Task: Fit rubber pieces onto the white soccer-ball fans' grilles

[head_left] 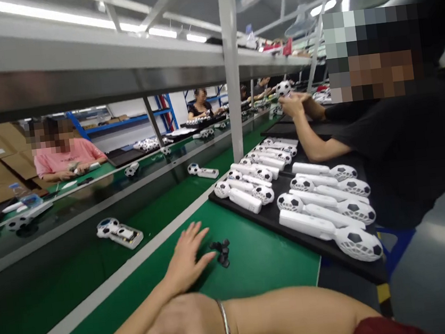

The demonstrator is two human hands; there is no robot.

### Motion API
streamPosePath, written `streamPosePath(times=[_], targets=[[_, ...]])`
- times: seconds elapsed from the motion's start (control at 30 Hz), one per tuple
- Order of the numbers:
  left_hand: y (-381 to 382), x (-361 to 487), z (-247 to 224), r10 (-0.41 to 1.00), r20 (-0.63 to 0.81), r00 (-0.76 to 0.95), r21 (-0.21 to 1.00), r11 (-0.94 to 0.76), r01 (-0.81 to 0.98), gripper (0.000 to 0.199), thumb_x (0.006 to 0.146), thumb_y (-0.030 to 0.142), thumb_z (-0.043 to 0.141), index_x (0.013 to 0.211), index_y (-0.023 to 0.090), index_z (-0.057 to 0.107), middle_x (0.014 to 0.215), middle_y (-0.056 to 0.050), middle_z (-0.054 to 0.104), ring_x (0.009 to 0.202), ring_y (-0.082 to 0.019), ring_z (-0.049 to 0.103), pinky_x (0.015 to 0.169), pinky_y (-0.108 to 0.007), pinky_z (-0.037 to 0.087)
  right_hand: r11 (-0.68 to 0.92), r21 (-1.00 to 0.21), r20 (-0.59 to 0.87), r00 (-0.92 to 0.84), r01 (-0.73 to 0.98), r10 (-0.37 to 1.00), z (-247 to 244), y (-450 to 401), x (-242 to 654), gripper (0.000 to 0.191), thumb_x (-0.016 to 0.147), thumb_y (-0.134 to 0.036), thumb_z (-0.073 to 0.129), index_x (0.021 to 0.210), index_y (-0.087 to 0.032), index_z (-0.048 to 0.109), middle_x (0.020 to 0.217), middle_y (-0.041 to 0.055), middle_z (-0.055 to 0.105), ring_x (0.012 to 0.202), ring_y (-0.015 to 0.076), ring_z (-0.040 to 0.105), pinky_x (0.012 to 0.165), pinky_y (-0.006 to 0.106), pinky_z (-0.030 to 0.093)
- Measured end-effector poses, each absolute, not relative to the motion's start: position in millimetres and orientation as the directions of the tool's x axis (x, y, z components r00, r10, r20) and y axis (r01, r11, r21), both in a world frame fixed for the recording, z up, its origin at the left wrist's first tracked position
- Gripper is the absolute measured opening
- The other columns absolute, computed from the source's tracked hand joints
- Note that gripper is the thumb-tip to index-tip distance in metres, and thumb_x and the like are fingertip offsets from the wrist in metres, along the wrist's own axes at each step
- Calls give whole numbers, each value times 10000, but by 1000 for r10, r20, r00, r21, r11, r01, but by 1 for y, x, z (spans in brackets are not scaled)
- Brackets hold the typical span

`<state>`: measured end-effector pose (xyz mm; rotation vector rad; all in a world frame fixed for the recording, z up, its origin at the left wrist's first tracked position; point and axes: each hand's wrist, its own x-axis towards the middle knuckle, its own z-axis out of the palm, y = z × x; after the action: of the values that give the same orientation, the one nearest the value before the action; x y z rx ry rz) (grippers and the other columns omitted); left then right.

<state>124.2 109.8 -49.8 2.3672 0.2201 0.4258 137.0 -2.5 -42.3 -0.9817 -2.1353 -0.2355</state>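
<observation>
My left hand (186, 257) lies over the green work surface (264, 253) with its fingers spread and nothing in them. Just right of its fingertips is a small cluster of black pieces (223, 252), too small to name exactly. My right hand (180, 330), with a bracelet (225, 327) at the wrist, crosses near my left forearm at the bottom of the view. Its visible fingers stretch to the left, apart, and I see nothing held; part of this hand is cut off by the frame's edge.
A black tray (280, 219) at right holds many white handheld devices with football-patterned heads (358, 242). On the green conveyor (170, 205) lie opened devices (119, 233). A co-worker in black (389, 153) holds a football-patterned piece (283, 89). A white post (232, 69) rises beside the belt.
</observation>
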Motion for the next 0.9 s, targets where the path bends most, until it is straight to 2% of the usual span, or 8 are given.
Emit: streamPosePath(times=[0.13, 0.23, 0.33, 0.47, 0.63, 0.73, 0.83, 0.9], targets=[[81, 152, -60, 28, 133, 991, 479, -877, -40, 579, 808, 464, 551, 1328, 263, 393, 1463, -68, 234, 1366, -257, 135, 1105, -487, 80, 721, -91, 785, -396, 687, 477, -40, -3, 140, 259, 884, -352, 472, 814, -189, 662, 925, -4, 689, 823, 84, 608, 827, 195, 460], [81, 160, -70, -36, 65, 997, 369, -928, -57, 441, 895, 422, 417, 1303, 255, 424, 1429, -58, 321, 1347, -225, 219, 1095, -502, 157, 740, -46, 867, -341, 671, 363, -42, -4, 140, 250, 882, -317, 480, 787, -175, 662, 845, -4, 693, 743, 87, 597, 749, 199, 473], [87, 154, -78, -46, 72, 996, 324, -944, -67, 341, 932, 320, 356, 1211, 221, 524, 1337, -50, 464, 1287, -191, 352, 1087, -459, 236, 755, -25, 903, -309, 655, 298, -43, -6, 139, 238, 879, -298, 482, 767, -172, 652, 787, -15, 686, 684, 88, 578, 671, 206, 468], [102, 130, -79, 52, 113, 992, 283, -959, 18, 280, 909, 244, 420, 1134, 197, 581, 1256, -57, 545, 1219, -182, 448, 1071, -429, 290, 778, -40, 891, -331, 627, 312, -40, -9, 138, 223, 885, -260, 469, 775, -163, 637, 784, -8, 681, 691, 87, 566, 667, 211, 456], [124, 77, -66, 233, 137, 963, 255, -947, 194, 310, 887, 264, 475, 1183, 207, 546, 1295, -71, 509, 1232, -206, 431, 1050, -448, 316, 789, -89, 841, -379, 608, 386, -39, -12, 140, 165, 864, -219, 500, 788, -139, 623, 776, 19, 666, 694, 114, 548, 672, 238, 453], [124, 40, -58, 351, 194, 916, 288, -913, 289, 301, 870, 257, 503, 1159, 201, 566, 1279, -70, 523, 1223, -210, 433, 1033, -420, 348, 714, -178, 804, -319, 677, 502, -39, -8, 148, 157, 863, -223, 498, 816, -137, 621, 815, 40, 660, 769, 139, 555, 727, 258, 459], [114, 9, -57, 438, 241, 866, 330, -876, 351, 241, 865, 218, 499, 1073, 181, 614, 1161, -76, 599, 1111, -199, 515, 972, -380, 411, 423, -300, 663, -132, 855, 737, -45, 2, 164, 150, 857, -233, 506, 904, -146, 619, 931, 69, 639, 859, 186, 536, 787, 312, 456], [107, -4, -60, 477, 276, 834, 339, -860, 380, 213, 864, 212, 498, 1030, 180, 629, 1093, -73, 622, 1041, -197, 541, 926, -377, 437, 166, -307, 502, 11, 937, 865, -52, 11, 177, 192, 830, -229, 544, 990, -144, 609, 1023, 96, 610, 909, 224, 514, 811, 347, 451]])
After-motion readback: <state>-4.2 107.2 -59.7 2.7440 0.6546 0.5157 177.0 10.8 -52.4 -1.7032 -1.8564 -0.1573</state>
